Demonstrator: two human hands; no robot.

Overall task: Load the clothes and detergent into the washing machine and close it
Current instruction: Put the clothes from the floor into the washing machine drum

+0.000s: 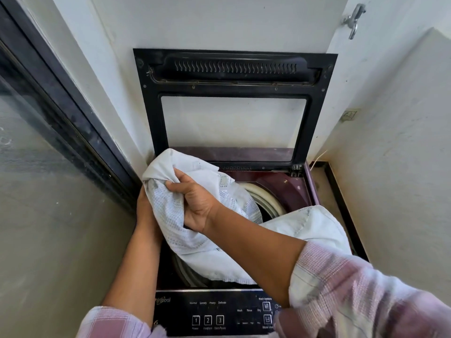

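Observation:
A top-loading washing machine (292, 189) with a maroon top stands in a corner, its black glass-paned lid (151, 123) raised upright against the wall. A white patterned cloth (170, 215) is bunched over the left side of the drum opening (268, 201) and trails across it to the right. My right hand (195, 203) is shut on the cloth from above. My left hand (144, 211) holds the same cloth from underneath at the machine's left edge, mostly hidden by the fabric. No detergent is in view.
The black control panel (214, 313) with numbered buttons lies at the near edge. A dark-framed glass door (48, 147) runs along the left. White walls close in behind and to the right, with a metal latch (353, 19) high on the right wall.

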